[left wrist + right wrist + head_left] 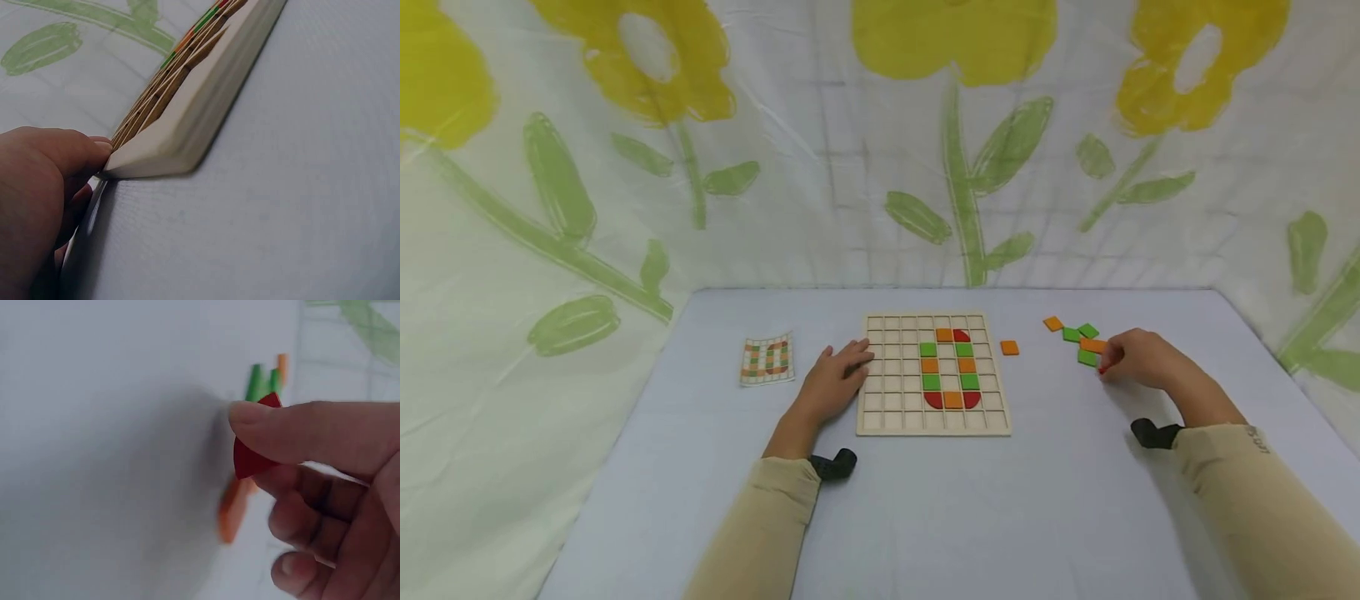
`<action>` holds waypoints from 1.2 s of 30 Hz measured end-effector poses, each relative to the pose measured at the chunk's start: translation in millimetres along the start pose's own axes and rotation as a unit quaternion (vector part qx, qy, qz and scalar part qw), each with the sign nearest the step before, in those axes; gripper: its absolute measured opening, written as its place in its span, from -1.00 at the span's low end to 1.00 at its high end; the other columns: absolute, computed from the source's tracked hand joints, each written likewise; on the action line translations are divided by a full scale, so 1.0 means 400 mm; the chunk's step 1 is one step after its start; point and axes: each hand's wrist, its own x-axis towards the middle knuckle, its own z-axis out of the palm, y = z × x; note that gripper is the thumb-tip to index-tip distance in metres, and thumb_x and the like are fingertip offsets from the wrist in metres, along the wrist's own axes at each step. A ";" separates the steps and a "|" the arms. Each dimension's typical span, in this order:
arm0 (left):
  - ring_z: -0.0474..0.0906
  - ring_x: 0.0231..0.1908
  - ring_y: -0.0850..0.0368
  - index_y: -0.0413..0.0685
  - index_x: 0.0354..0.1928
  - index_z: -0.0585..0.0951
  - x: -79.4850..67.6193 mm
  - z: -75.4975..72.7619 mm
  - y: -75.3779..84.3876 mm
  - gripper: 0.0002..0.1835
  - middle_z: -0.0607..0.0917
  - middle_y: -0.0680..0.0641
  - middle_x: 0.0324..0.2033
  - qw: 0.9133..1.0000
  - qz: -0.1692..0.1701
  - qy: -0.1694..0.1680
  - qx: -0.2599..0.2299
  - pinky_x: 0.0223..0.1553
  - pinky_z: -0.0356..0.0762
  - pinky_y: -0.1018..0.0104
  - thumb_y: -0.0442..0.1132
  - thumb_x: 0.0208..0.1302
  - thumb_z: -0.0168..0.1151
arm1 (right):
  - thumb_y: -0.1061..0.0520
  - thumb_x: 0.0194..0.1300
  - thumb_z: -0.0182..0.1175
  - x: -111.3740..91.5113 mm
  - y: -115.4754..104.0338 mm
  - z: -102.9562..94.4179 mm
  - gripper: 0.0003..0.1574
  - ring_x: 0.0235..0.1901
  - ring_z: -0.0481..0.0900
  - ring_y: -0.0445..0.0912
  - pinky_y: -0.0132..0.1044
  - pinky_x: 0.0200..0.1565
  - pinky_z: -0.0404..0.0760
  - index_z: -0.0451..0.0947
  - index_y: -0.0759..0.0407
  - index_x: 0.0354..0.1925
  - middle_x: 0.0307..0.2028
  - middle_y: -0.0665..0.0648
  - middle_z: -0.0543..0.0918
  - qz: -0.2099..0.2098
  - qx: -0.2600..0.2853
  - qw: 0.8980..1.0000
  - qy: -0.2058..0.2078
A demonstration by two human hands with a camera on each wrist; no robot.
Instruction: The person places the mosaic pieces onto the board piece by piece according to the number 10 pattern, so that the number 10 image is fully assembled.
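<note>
My left hand (pixel 835 382) rests at the left edge of a square wooden grid board (pixel 887 417), fingertips touching its rim. In the left wrist view, a digit of that hand (pixel 50 169) lies against the rim of the board (pixel 181 137). Red, green and orange tiles form a ring on the board's right half, with a cell bare at its upper left. My right hand (pixel 1138 358) pinches a red quarter-round tile (pixel 250 459) between thumb and finger, just above the table at the right. Its other fingers curl loosely.
A pattern card (pixel 767 360) lies left of the board. One orange tile (pixel 1010 347) sits just right of the board. Near the right hand are loose tiles: green (pixel 1087 357), another orange (pixel 1053 323) and several more. A flower-painted curtain (pixel 895 250) hangs behind the table.
</note>
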 end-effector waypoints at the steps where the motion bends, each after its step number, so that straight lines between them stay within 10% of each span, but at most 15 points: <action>1: 0.20 0.45 0.12 -0.02 0.29 0.54 0.001 0.001 0.001 -0.59 0.37 0.09 0.41 1.000 0.000 0.000 0.000 0.57 -0.18 0.06 -0.12 0.48 0.07 | 0.11 0.16 0.38 0.004 -0.009 -0.003 -0.80 -0.33 0.46 -0.03 -0.28 -0.34 0.45 0.59 0.19 -0.33 -0.37 0.07 0.60 -0.003 0.004 1.000 0.001; 7: 0.21 0.45 0.14 -0.01 0.29 0.54 0.001 0.002 0.003 -0.60 0.38 0.10 0.41 1.000 -0.002 0.002 -0.006 0.57 -0.17 0.06 -0.13 0.48 0.06 | 0.17 0.26 0.29 0.062 -0.134 0.003 -0.63 -0.30 0.58 0.00 -0.20 -0.35 0.60 0.59 0.23 0.03 -0.20 0.20 0.66 -0.052 0.044 0.997 0.039; 13: 0.23 0.44 0.14 0.01 0.27 0.56 0.002 0.012 0.004 -0.61 0.39 0.10 0.41 1.000 -0.001 0.005 -0.010 0.57 -0.17 0.06 -0.13 0.48 0.06 | 0.17 0.25 0.32 0.151 -0.287 0.053 -0.87 -0.20 0.64 -0.02 -0.22 -0.22 0.63 0.69 0.11 -0.19 -0.23 0.08 0.71 -0.099 0.102 0.989 0.044; 19: 0.23 0.44 0.13 -0.01 0.26 0.57 0.001 0.021 0.019 -0.61 0.40 0.09 0.40 1.000 0.001 0.004 -0.022 0.57 -0.16 0.07 -0.14 0.47 0.08 | 0.07 0.26 0.34 0.221 -0.393 0.092 -0.71 -0.18 0.58 0.00 -0.16 -0.13 0.64 0.68 0.08 -0.05 -0.17 0.09 0.70 -0.109 0.120 0.986 0.040; 36: 0.24 0.44 0.19 0.04 0.27 0.56 -0.003 0.036 0.045 -0.62 0.39 0.14 0.40 1.000 0.000 -0.001 -0.010 0.57 -0.16 0.11 -0.13 0.47 0.08 | 0.05 0.36 0.26 0.266 -0.442 0.141 -0.79 0.00 0.61 0.06 -0.03 0.04 0.62 0.77 0.04 -0.14 -0.03 0.13 0.73 -0.131 0.048 0.990 0.011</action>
